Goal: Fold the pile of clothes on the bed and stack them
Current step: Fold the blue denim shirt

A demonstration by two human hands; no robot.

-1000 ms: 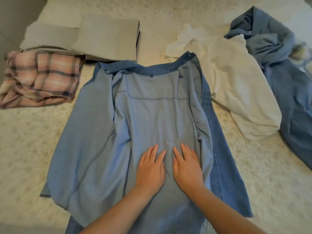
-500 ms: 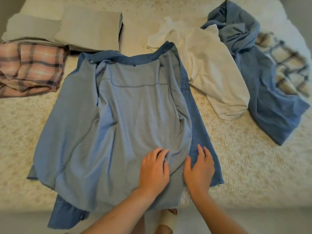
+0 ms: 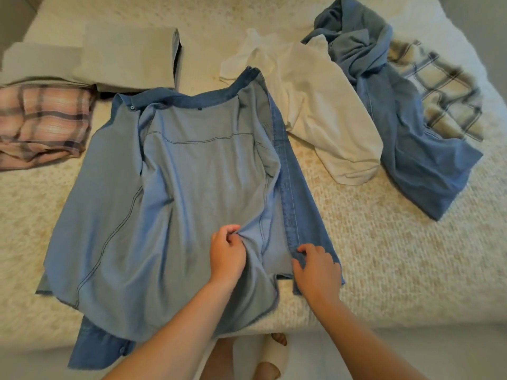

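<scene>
A light blue denim shirt (image 3: 175,193) lies spread open, inside up, on the bed (image 3: 384,256), collar at the far end. My left hand (image 3: 226,252) pinches a bunch of the shirt's inner fabric near the hem. My right hand (image 3: 318,270) grips the darker front placket edge on the shirt's right side. To the right lie an unfolded white garment (image 3: 323,105), a crumpled blue denim garment (image 3: 406,127) and a cream plaid piece (image 3: 444,91). At the far left sit folded grey clothes (image 3: 126,56) and a pink plaid garment (image 3: 41,124).
The bed's near edge runs just below the shirt hem, and part of the shirt hangs over it at the lower left. A foot in a white slipper (image 3: 271,355) shows on the floor below. Bare cream bedspread lies at the near right.
Both hands were flat on the shirt's middle; they slid toward the hem and right side, and now their fingers are curled, pinching fabric. The view shifted back, showing the bed edge.
</scene>
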